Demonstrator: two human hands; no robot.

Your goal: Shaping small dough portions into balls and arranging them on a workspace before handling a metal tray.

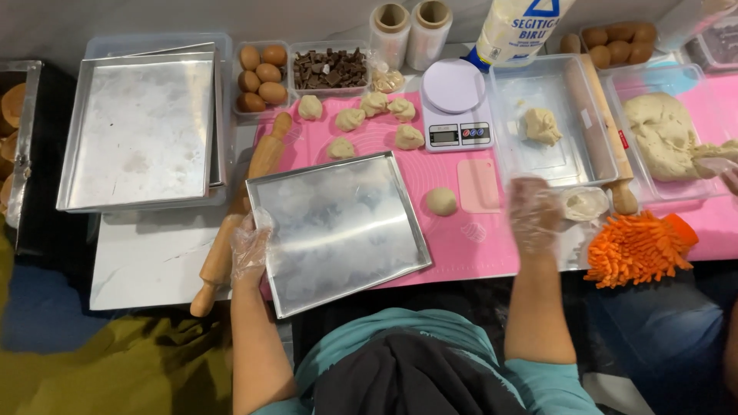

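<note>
My left hand (250,247), in a clear plastic glove, grips the left edge of a square metal baking tray (342,230) that lies tilted on the pink silicone mat (461,246). My right hand (533,215), also gloved, hovers open over the mat's right side, near a small white bowl (584,203) and the corner of a clear plastic box (592,146). A round dough ball (441,201) rests on the mat between the tray and a pink scraper (478,185). Several rough dough pieces (374,115) lie on the mat beyond the tray.
A wooden rolling pin (231,230) lies left of the tray, with stacked metal trays (142,127) behind it. At the back stand eggs (260,77), chopped chocolate (330,69), a digital scale (455,104), a flour bag (515,31). A second rolling pin (607,131), large dough (665,134) and orange mitt (634,247) sit right.
</note>
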